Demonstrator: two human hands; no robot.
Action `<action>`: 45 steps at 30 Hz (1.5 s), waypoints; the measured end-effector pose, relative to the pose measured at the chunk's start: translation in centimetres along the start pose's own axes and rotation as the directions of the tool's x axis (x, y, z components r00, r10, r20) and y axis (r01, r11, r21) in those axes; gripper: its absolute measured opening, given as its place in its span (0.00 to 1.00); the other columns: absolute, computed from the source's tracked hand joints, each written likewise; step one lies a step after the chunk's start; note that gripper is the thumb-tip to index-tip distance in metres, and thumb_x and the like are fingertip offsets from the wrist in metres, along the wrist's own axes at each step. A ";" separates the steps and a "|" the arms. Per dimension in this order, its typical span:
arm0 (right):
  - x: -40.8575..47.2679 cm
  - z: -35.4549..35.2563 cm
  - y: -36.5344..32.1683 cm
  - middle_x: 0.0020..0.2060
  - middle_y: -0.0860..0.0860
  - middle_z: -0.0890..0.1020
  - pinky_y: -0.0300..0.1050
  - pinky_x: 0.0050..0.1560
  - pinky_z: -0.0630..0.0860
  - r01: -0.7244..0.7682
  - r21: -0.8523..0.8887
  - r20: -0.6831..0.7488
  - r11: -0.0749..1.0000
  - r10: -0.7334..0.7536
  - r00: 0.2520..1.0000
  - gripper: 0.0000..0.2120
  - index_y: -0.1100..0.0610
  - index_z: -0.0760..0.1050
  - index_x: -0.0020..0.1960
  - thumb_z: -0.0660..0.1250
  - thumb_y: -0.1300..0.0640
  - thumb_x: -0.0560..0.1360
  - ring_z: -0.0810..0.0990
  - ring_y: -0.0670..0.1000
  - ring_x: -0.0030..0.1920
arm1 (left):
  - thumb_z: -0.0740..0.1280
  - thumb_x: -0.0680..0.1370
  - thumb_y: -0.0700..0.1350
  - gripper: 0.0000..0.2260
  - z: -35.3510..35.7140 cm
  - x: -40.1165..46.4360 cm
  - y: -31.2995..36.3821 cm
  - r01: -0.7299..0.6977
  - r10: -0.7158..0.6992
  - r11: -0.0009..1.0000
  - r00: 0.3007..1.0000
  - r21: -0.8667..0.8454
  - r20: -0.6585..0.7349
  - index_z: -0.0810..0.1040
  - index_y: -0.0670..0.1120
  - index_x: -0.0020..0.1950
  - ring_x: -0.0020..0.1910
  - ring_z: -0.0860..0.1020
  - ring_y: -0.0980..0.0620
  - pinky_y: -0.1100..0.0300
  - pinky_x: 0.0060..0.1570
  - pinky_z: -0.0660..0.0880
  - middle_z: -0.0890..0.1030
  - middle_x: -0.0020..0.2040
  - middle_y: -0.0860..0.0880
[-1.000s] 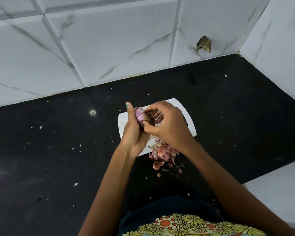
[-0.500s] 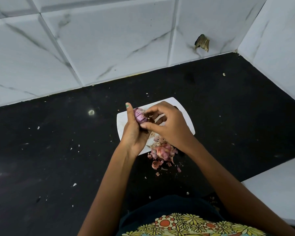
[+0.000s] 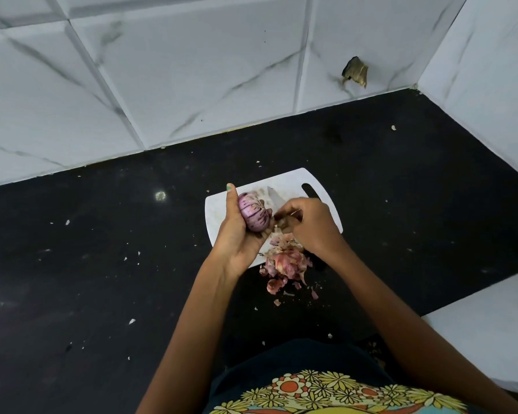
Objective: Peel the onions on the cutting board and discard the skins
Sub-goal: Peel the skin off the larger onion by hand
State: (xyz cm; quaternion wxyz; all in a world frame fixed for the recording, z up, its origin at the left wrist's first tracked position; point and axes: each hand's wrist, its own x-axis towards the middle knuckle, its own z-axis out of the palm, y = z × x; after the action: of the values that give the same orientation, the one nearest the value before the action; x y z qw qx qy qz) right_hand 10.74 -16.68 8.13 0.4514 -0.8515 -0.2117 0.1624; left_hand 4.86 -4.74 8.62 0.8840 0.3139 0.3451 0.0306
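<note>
A purple onion with pale streaks sits in my left hand, held above the small white cutting board. Just right of the onion, my right hand has its fingers pinched on a strip of onion skin. A pile of pink and brown onion skins lies at the board's near edge and spills onto the black counter. A knife blade shows on the board behind the onion.
White marble-pattern tiles form the back and right walls, and a dry brown scrap sticks to the back tiles. Small white crumbs dot the counter. A white surface lies at the near right.
My right hand has pulled away from the onion toward the right and down, uncovering the onion's purple side and the board's handle slot. The left hand still holds the onion.
</note>
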 end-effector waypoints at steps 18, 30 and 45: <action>-0.5 -0.9 -4.4 0.38 0.46 0.83 0.32 0.40 0.77 0.156 0.150 -0.032 0.976 -0.153 0.988 0.09 0.57 0.80 0.46 0.76 0.59 0.67 0.81 0.40 0.38 | 0.52 0.80 0.62 0.31 -0.1 -0.2 0.6 -0.142 0.112 0.956 0.986 0.257 0.127 0.75 0.37 0.64 0.56 0.81 0.49 0.58 0.57 0.76 0.83 0.55 0.41; -0.4 -1.2 -3.7 0.40 0.50 0.84 0.35 0.41 0.79 0.103 0.275 0.048 0.956 -0.121 0.992 0.07 0.57 0.80 0.47 0.74 0.61 0.69 0.82 0.42 0.39 | 0.52 0.80 0.63 0.29 -0.7 -0.1 1.0 -0.116 0.077 0.957 0.985 0.266 0.154 0.80 0.40 0.54 0.52 0.82 0.51 0.58 0.58 0.75 0.84 0.52 0.43; -0.1 -1.1 -2.5 0.37 0.48 0.83 0.41 0.42 0.80 0.085 0.265 -0.023 0.960 -0.082 0.996 0.08 0.58 0.81 0.43 0.67 0.69 0.71 0.81 0.44 0.38 | 0.59 0.78 0.61 0.20 -0.8 -0.4 0.9 0.086 -0.073 0.989 0.992 -0.119 0.104 0.78 0.47 0.41 0.39 0.77 0.52 0.58 0.45 0.74 0.80 0.39 0.47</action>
State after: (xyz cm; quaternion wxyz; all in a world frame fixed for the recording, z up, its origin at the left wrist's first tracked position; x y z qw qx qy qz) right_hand 10.59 -16.25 10.84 0.5693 -0.7744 -0.2210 0.1654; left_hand 4.21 -3.64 8.90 0.9182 0.2461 0.3104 0.0008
